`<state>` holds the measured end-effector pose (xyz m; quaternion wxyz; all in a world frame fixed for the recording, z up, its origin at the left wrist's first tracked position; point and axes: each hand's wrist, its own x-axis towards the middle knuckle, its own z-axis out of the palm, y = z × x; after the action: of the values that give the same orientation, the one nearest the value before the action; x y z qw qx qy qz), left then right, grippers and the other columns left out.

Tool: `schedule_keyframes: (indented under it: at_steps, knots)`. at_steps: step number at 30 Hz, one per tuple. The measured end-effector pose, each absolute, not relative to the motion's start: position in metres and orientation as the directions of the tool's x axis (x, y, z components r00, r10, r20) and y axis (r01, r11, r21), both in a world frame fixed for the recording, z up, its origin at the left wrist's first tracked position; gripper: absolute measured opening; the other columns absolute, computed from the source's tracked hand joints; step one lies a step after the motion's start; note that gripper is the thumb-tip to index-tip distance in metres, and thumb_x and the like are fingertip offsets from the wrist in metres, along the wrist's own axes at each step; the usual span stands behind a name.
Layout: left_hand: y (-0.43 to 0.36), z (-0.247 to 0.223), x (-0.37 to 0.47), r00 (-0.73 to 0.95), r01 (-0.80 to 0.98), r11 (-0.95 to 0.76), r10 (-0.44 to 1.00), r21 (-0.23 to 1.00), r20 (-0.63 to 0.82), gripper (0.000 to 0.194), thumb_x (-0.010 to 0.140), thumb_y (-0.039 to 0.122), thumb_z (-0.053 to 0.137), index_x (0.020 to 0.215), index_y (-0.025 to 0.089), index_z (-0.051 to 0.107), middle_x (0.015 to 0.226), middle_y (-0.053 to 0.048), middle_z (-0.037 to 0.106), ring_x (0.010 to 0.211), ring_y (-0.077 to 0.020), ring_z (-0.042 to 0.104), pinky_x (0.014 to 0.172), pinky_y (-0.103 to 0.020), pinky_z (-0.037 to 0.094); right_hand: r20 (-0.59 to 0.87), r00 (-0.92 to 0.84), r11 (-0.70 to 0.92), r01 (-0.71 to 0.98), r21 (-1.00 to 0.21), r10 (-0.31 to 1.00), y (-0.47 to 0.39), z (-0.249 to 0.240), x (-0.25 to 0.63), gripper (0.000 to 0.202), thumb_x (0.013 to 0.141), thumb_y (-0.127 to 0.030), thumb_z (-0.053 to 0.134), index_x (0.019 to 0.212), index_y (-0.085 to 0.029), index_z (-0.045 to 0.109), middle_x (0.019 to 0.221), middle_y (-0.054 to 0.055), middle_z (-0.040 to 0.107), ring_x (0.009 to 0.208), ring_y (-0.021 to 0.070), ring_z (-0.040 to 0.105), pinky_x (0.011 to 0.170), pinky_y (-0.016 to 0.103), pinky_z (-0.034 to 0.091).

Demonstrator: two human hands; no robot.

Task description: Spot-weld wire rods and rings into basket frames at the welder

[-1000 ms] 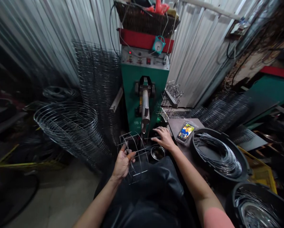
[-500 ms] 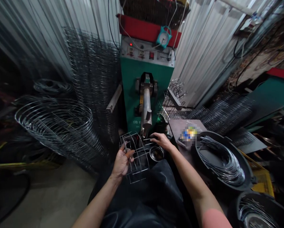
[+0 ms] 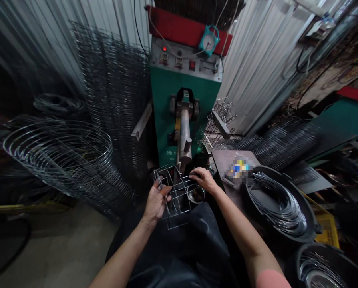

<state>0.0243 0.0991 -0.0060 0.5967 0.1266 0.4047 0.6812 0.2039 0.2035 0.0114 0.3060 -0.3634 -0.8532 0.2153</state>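
Note:
A curved wire rack (image 3: 179, 200) of crossed metal rods is held up over my lap, its upper edge just under the tip of the machine's grey metal arm (image 3: 184, 136). My left hand (image 3: 156, 200) grips the rack's left side, thumb across the wires. My right hand (image 3: 203, 178), right of the arm tip, pinches the end of a thin metal rod that reaches left to the rack. A round metal bowl (image 3: 196, 193) sits just below my right hand.
The green machine (image 3: 185, 86) stands ahead. Stacked wire baskets (image 3: 59, 156) rise at the left. To the right are a small table (image 3: 221, 160) with a blurred packet, a black tub (image 3: 251, 204) of wire rings and another tub (image 3: 300, 256) below it.
The rack has shifted slightly right and turned a little, with its rods now nearer the arm tip. Both hands keep their hold. The whole view has moved slightly.

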Motion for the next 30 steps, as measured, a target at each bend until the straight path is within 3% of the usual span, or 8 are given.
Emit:
schedule_keyframes:
  at_steps: [22,27,30]
  knots:
    - [0.123,-0.011,0.019,-0.233,-0.758,0.072,0.899,0.649,-0.371,0.057,0.049,0.007,0.071,0.101,0.018,0.049,0.063,0.006,0.049,0.049,-0.0056,0.043,0.037,-0.015,0.029,0.353,-0.575,0.661,0.51,-0.551,0.738,0.228,0.005,0.202,0.02,0.083,-0.037,0.055,0.076,-0.021,0.064,0.076,0.002,0.065,0.074,0.0153,0.059,0.071,0.027,0.043]
    - [0.121,-0.012,0.019,-0.242,-0.718,0.099,0.893,0.689,-0.38,0.055,0.048,0.011,0.073,0.097,0.019,0.049,0.057,0.009,0.046,0.044,-0.0048,0.04,0.041,-0.018,0.037,0.454,-0.499,0.674,0.565,-0.475,0.738,0.22,0.004,0.217,0.024,0.078,-0.041,0.061,0.093,-0.022,0.062,0.103,0.007,0.061,0.099,0.0212,0.053,0.085,0.034,0.041]
    - [0.121,-0.012,0.019,-0.251,-0.703,0.115,0.884,0.702,-0.395,0.051,0.047,0.013,0.074,0.092,0.017,0.05,0.056,0.009,0.045,0.042,-0.0044,0.037,0.042,-0.02,0.039,0.435,-0.503,0.662,0.624,-0.415,0.747,0.215,0.001,0.23,0.021,0.077,-0.043,0.06,0.077,-0.023,0.064,0.109,0.007,0.059,0.109,0.0245,0.047,0.092,0.04,0.034]
